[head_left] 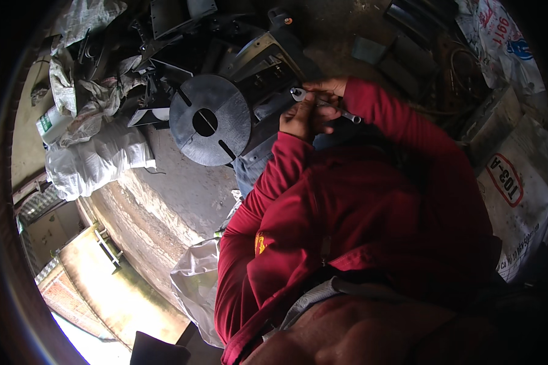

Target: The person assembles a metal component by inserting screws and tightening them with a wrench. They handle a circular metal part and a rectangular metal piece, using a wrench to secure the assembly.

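In front of my chest, my left hand [299, 120] is closed around the middle of a silver wrench [349, 115]. One wrench end shows just above my left thumb, with a small dark piece in it. The other end sticks out to the right, below my right sleeve. My right hand [327, 87] is at the upper wrench end, fingers bent together; what they grip is hidden. Left of my hands is a grey round metal disc [225, 112] with a centre hole and two slots. Beyond them sits a metal frame [263, 47] with a rectangular opening.
Dark metal parts [179, 18] crowd the far left. White plastic sacks [97, 158] and a white container [53, 125] lie at the left. A printed white sack [517, 188] stands at the right, below a coiled cable [463, 64]. Bright light falls on the floor at lower left.
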{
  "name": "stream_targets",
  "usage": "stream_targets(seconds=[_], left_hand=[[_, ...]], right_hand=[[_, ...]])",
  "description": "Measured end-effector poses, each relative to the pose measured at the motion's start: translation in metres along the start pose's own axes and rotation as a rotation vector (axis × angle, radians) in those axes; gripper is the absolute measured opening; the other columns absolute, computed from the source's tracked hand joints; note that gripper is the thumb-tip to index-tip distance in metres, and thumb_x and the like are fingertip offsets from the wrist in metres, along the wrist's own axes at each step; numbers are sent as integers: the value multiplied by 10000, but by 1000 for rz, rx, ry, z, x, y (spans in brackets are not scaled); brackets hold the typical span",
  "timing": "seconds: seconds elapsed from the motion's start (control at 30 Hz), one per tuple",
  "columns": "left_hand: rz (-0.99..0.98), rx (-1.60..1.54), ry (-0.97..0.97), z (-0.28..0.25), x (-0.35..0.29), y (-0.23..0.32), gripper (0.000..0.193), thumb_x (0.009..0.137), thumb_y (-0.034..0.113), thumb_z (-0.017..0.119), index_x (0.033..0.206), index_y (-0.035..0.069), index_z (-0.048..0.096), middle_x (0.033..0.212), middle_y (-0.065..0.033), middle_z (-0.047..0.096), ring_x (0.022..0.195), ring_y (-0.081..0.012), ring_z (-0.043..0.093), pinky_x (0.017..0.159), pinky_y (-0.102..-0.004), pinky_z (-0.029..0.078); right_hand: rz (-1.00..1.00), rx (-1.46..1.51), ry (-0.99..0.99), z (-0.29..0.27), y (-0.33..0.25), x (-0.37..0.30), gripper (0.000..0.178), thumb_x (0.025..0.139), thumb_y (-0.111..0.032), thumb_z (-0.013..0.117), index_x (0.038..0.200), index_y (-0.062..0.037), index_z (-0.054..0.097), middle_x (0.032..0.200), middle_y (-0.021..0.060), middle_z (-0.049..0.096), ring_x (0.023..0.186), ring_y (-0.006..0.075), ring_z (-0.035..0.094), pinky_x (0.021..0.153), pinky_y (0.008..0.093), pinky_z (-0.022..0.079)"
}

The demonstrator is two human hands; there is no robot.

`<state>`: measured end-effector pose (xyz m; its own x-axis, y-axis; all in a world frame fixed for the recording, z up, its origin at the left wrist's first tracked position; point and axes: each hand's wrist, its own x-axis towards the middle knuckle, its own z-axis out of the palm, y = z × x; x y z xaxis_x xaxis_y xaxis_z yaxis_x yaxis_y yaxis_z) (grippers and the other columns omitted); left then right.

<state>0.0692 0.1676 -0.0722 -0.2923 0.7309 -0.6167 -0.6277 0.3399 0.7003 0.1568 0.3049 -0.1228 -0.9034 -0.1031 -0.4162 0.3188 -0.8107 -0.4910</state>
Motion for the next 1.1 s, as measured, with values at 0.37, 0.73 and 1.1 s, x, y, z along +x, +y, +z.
stream_targets(seconds=[0.37,0.73,1.1], left_hand=[[-19,-117,67,10,1,0,371,959,341,516,1032,-17,579,869,-142,676,853,-329,685,516,-324,504],[170,119,72,-8,4,-6,401,948,346,547,808,-21,627,602,-105,608,516,-210,635,381,-266,457],[148,392,-321,-48,-41,-28,315,932,295,596,918,-10,671,765,-97,650,669,-151,620,609,-255,480]], right_hand=[[34,-13,-46,3,-9,-4,367,922,-450,532,881,-103,647,525,4,500,409,76,393,407,226,293],[-23,-28,-1,-12,-7,8,260,879,-364,648,829,-113,608,516,-50,435,406,48,358,407,207,278],[-500,-1066,332,-28,-5,-10,566,720,-306,813,1203,-121,584,573,-45,439,483,42,368,463,234,335]])
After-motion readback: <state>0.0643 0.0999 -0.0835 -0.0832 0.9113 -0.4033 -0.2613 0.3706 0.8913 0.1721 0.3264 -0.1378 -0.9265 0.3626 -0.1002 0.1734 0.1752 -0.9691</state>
